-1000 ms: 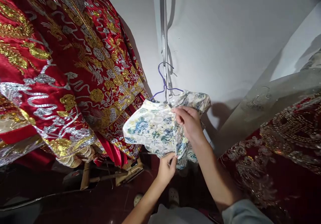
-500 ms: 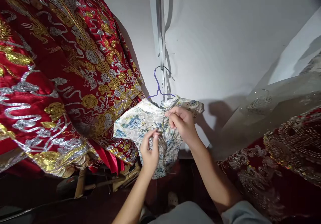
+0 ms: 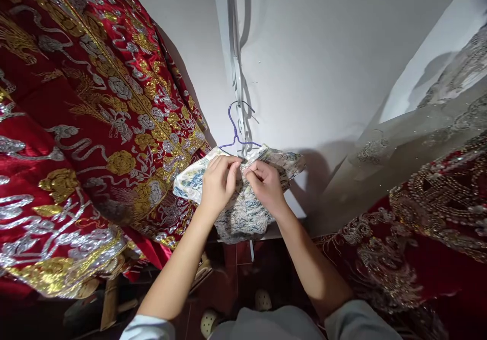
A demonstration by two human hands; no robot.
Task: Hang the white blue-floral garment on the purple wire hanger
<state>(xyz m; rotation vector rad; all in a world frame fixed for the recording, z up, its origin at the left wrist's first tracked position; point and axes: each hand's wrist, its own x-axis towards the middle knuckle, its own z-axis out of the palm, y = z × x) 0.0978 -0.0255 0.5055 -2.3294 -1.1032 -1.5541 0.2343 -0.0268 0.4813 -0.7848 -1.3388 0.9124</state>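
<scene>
Hands (image 3: 217, 182) (image 3: 267, 185), two, on one floral garment (image 3: 245, 215), one purple hanger (image 3: 236, 138)

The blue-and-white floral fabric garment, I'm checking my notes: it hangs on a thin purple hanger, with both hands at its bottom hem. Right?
Wrong about placement: the head view shows the left hand and right hand at the neckline; the garment does hang on the purple hanger.

A hanger (image 3: 236, 138) bears a garment (image 3: 244, 217) — jacket (image 3: 125, 101) left, gown (image 3: 422, 238) right, wall (image 3: 323, 66) behind.

Red embroidered garment (image 3: 129, 111), seemingly wooden leg (image 3: 109, 307)
</scene>
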